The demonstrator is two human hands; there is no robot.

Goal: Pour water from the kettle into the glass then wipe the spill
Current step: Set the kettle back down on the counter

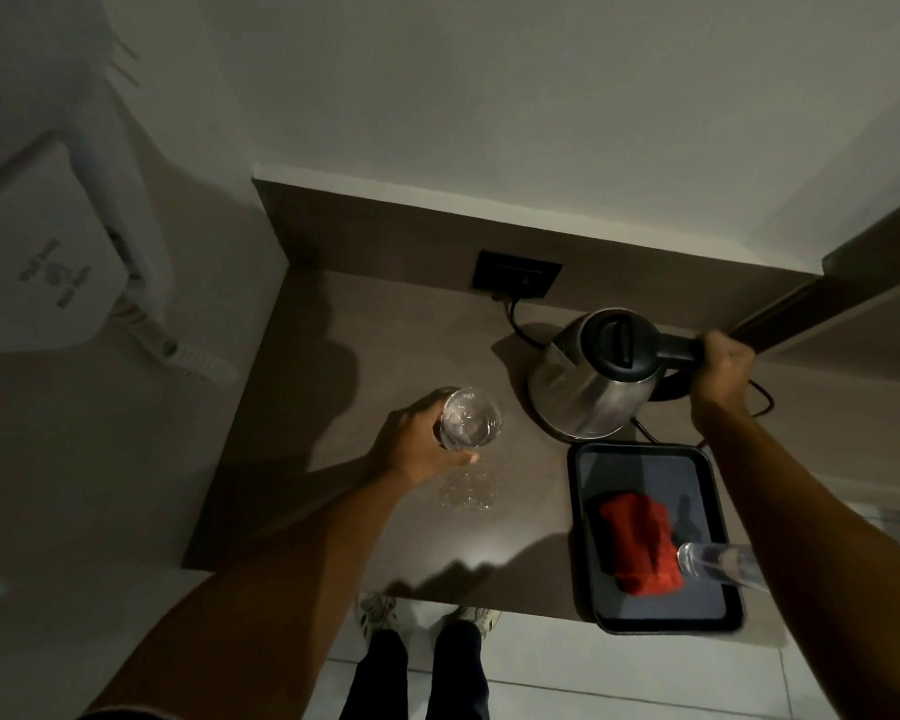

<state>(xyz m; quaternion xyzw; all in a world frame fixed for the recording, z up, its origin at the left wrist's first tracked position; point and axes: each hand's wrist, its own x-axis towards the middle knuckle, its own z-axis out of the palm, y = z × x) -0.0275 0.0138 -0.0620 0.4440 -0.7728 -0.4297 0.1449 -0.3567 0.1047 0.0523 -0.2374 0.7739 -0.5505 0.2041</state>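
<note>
On the counter [302,407], the left hand [411,444] is wrapping around the glass [471,419], with a spill [466,493] lying just in front. Beside it, the right hand [726,368] is gripping the kettle [593,379] handle, near a tray [575,491] holding a red cloth [637,548].

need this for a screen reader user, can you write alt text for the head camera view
Seen from above, a person's left hand holds a glass of water on a brown counter while the right hand grips the handle of a steel kettle. Spilled water lies beside the glass, and a red cloth sits on a dark tray.
</note>
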